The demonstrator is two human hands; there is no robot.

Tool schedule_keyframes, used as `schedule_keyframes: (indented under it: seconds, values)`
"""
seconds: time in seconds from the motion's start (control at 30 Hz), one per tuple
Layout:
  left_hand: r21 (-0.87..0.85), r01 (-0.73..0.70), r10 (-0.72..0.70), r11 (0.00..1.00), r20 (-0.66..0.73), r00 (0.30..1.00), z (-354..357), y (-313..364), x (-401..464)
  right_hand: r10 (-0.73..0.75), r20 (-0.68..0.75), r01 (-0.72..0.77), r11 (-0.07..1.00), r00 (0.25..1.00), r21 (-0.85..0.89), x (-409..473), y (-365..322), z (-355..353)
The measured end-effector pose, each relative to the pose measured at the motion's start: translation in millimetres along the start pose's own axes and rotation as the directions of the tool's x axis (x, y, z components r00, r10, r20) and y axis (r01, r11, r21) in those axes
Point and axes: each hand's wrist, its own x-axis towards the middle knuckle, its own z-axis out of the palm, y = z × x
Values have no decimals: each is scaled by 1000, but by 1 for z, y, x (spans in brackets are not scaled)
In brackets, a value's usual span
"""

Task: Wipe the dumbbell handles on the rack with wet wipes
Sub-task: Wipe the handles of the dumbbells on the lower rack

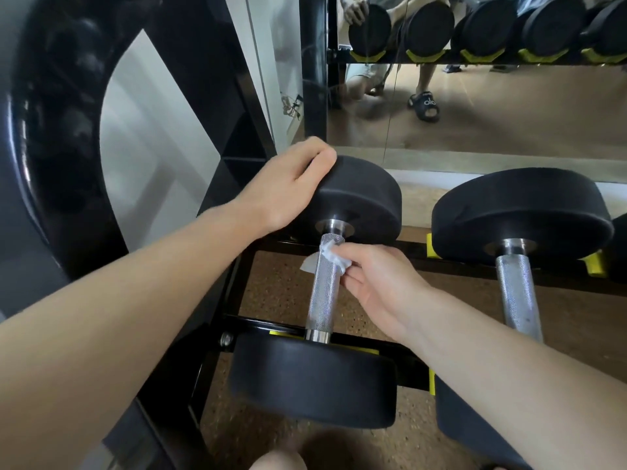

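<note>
Head view. The left hand [288, 184] is resting on the far head [359, 198] of the leftmost dumbbell, at 11 o'clock from the frame centre; its fingers are curling over the far edge of the head and their tips are hidden there. The right hand [369, 283] is pinching a crumpled wet wipe [325, 257] against the far end of the knurled handle [324, 290], just below the steel collar; part of the wipe is passing behind the handle and is out of sight. The near head [312, 381] is lying at 6 o'clock on the black rack rail [410, 362]. At 3 o'clock a second dumbbell [519, 215] is lying beside it, apart; its handle is running under the right forearm and its near head is cut off by the frame edge. Open cork floor [271, 286] is showing between the rails. At 12 o'clock a mirror [509, 106] is reflecting a row of dumbbell heads. At 9 o'clock a large black shape is blurring too much to identify.
</note>
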Motion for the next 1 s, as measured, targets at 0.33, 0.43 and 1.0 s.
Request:
schedule_keyframes:
  seconds: [0.33,0.43,1.0]
  values:
    - [-14,-80,76,997,-192,978,18,-14,8,106,111,-107,994,988,1,-7,0,3]
    - [-7,-111,107,994,-214,971,18,-14,8,0,-23,-4,986,1000,-169,-9,6,7]
    - [41,-151,156,988,-247,956,21,-19,9,-486,650,533,-375,584,-759,-15,0,13]
